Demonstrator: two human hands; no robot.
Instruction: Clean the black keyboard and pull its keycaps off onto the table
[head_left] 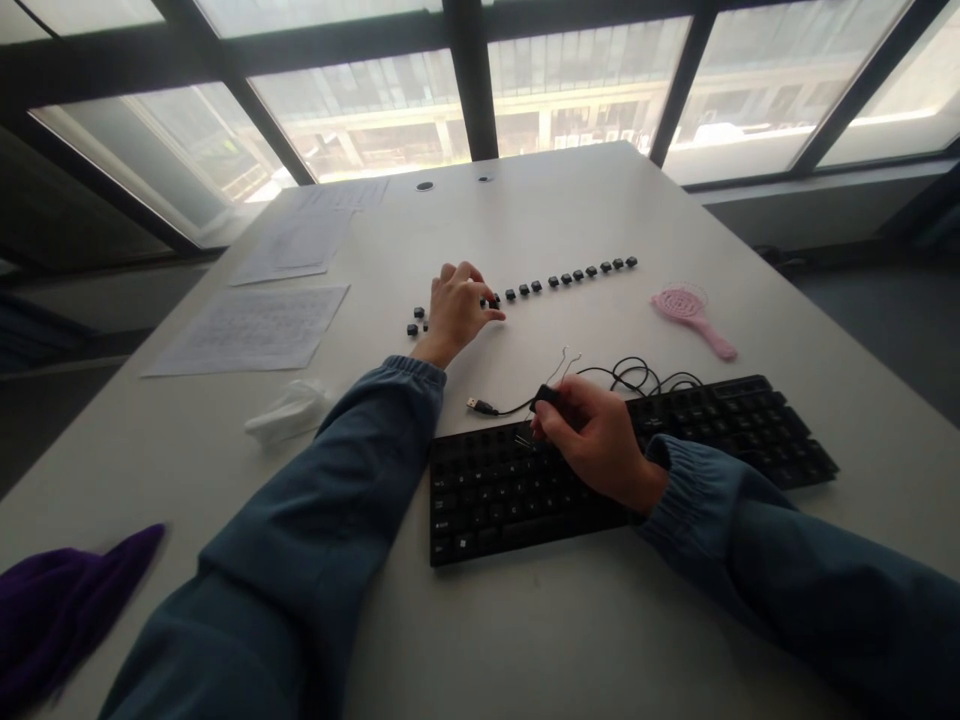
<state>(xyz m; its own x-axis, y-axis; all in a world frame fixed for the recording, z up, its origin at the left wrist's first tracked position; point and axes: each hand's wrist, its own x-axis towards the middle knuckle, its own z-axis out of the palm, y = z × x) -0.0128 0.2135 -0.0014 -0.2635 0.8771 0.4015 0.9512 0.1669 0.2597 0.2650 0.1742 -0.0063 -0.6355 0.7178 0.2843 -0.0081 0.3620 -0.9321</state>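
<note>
My left hand (454,312) reaches to the row of loose black keycaps, its thumb and index finger closed around one keycap (493,302) on the table. Other keycaps (577,275) lie in a slanting line to the right, and a few (412,329) sit left of the hand. My right hand (596,435) grips a wire keycap puller (544,396) by its black handle, with thin wires sticking out on both sides. It is held over the upper rows of a black keyboard (517,500), where keycaps appear gone from the top row.
A USB cable (484,407) curls behind the keyboard. On the right lies a pink hairbrush (694,318). Printed papers (247,330), a crumpled clear plastic wrapper (289,415) and purple cloth (67,610) lie on the left. Windows (585,90) stand beyond the white table (540,630).
</note>
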